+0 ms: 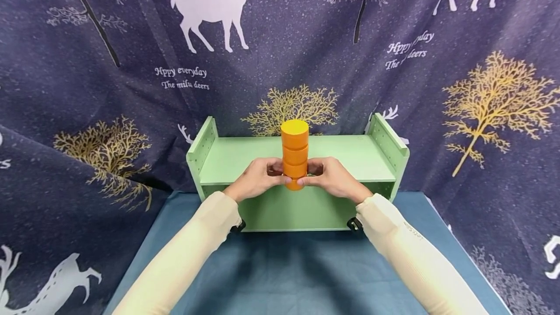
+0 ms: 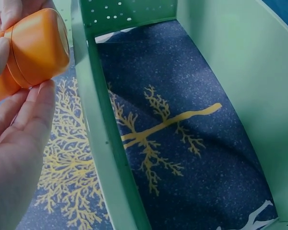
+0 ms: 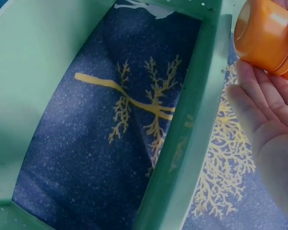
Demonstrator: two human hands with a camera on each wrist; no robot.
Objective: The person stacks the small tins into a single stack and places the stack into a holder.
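Note:
An upright stack of orange cups (image 1: 295, 155), with a yellow top, stands in the air in front of the green shelf (image 1: 297, 210). My left hand (image 1: 257, 178) grips its lower part from the left, thumb at the front. From the right, my right hand (image 1: 334, 177) holds the same lower part, its thumb also at the front. In the left wrist view the lowest cup (image 2: 38, 45) shows between thumb and fingers. The right wrist view shows the cup's base (image 3: 264, 36) resting against the fingers; that thumb is mostly hidden.
The shelf has an upper board (image 1: 345, 152) between two raised side panels (image 1: 389, 142) and an opening beneath it. It stands on a blue cloth (image 1: 288, 276). Behind hangs a dark purple curtain (image 1: 288, 52) printed with deer and trees.

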